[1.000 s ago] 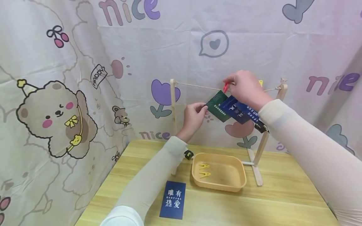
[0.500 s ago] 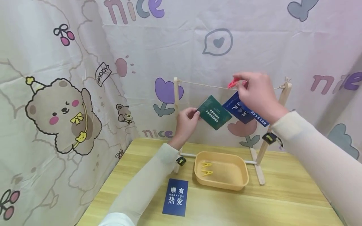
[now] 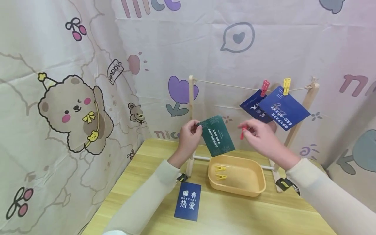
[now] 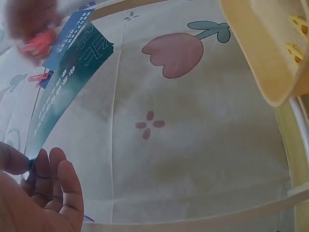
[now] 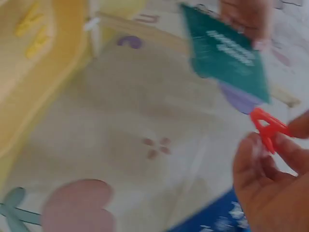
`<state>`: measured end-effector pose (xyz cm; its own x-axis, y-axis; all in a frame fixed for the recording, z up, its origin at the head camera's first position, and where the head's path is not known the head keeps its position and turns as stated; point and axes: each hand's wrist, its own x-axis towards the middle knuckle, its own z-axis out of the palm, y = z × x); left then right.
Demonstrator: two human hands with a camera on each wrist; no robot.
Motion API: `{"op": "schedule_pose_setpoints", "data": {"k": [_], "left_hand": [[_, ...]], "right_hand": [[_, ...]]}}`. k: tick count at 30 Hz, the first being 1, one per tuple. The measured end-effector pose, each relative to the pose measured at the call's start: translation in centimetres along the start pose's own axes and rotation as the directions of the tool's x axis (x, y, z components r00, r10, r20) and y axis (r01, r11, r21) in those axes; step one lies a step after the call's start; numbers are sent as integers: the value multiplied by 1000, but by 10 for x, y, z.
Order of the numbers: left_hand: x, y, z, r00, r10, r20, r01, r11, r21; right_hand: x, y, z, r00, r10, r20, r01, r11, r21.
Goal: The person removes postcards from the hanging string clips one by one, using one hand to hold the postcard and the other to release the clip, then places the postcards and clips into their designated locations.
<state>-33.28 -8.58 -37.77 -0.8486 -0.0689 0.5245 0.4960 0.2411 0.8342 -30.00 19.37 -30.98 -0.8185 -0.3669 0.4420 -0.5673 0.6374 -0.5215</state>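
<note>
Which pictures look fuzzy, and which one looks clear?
Head view: mostly clear, the green card too; left wrist: the right hand and its red clip are smeared; right wrist: soft nearly all over, yellow clips included.

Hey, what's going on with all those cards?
A person's left grip pinches a green card by its corner; the right grip holds a red clip. The green card isn't on the string yet. Two blue cards hang there from clips. A third blue card lies on the table, and two yellow clips lie in the tray.
</note>
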Motion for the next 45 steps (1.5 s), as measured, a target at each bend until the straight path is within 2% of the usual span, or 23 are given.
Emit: {"op": "schedule_pose_setpoints", "data": {"k": [3, 7, 11, 15, 20, 25, 27, 33, 39, 45], "left_hand": [[-5, -7, -6, 1000, -3, -4, 3, 1000, 7], [-13, -15, -13, 1000, -15, 17, 15, 1000, -4], [-21, -22, -18, 999, -33, 39, 33, 999, -8], [-28, -25, -24, 997, -49, 59, 49, 999, -10], [-35, -30, -33, 995, -60, 79, 60, 998, 4], [-43, -37, -42, 994, -68, 91, 66, 998, 21], [-45, -40, -44, 993, -75, 89, 73, 997, 28], [-48, -48, -50, 992, -94, 81, 91, 995, 34], [-50, -54, -59, 992, -107, 65, 105, 994, 32], [-51, -58, -59, 990, -124, 70, 122, 992, 30]], "right_hand": [[-2, 18, 22, 992, 41, 120, -37, 999, -34], [-9, 45, 53, 961, 110, 252, -83, 990, -118], [-17, 73, 81, 933, 95, 348, -24, 979, -203], [-25, 97, 102, 911, 68, 406, 36, 970, -241], [-35, 118, 123, 891, 73, 447, 60, 959, -277], [-41, 127, 142, 878, 95, 468, 70, 944, -323], [-42, 128, 147, 881, 86, 465, 89, 935, -343], [-39, 128, 158, 896, -6, 444, 177, 922, -344], [-33, 127, 168, 892, -61, 447, 240, 903, -357], [-33, 127, 171, 891, -83, 447, 260, 900, -351]]}}
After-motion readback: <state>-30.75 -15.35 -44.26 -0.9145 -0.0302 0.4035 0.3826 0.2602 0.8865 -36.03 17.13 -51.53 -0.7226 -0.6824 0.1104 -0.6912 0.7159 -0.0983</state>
